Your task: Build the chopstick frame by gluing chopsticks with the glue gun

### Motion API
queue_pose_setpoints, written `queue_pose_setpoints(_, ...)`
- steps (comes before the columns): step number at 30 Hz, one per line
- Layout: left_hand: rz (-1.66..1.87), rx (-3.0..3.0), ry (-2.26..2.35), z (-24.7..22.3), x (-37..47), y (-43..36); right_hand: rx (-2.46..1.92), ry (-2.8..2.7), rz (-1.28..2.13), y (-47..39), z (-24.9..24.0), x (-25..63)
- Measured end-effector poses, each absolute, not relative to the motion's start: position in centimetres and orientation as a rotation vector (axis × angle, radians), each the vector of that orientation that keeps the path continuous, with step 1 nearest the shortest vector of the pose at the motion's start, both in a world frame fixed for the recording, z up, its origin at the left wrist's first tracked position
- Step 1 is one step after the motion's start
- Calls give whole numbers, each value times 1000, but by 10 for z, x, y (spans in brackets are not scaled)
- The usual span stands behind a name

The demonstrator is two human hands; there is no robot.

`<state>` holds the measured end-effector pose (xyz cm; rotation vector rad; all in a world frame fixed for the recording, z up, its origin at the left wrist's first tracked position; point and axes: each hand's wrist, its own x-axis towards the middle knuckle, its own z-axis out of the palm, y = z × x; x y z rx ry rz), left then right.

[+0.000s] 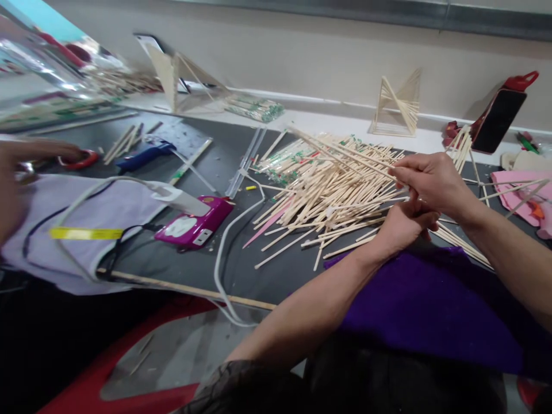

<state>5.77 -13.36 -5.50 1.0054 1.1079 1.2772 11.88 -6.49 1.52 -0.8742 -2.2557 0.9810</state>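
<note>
A large pile of thin wooden sticks (336, 184) lies on the dark tabletop. Above its right side, my right hand (425, 175) pinches a couple of long sticks (340, 150) that point up and to the left. Just below it, my left hand (403, 224) has its fingers curled together, close against the right; what they hold, if anything, is hidden. Purple cloth (422, 305) lies under my forearms.
A magenta power adapter (194, 223) with a white cable sits left of centre. Another person's hand (52, 152) is near red-handled scissors (80, 159). Stick models (399, 106) and a phone (499, 119) stand along the wall.
</note>
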Motion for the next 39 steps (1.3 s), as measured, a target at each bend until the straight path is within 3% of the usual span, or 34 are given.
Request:
queue_pose_setpoints(4,1245,1033,1146,-57,57,-134,-895,-1867,1400,-71,14,118)
queue_pose_setpoints(8,1302,1049,1154,-58,53,-133,-839,-1674,1581,-73,12,116)
queue_pose_setpoints(22,1284,1032,1128,-51,49,-132,-785,-1879,1255,-66,23,114)
queue_pose_setpoints(26,1437,1003,1068,-47,46,-132,-791,-1959,1124,-62,28,117)
queue_pose_setpoints(39,1684,361,855,-37,14,-118,-858,-1892,1141,-61,19,140)
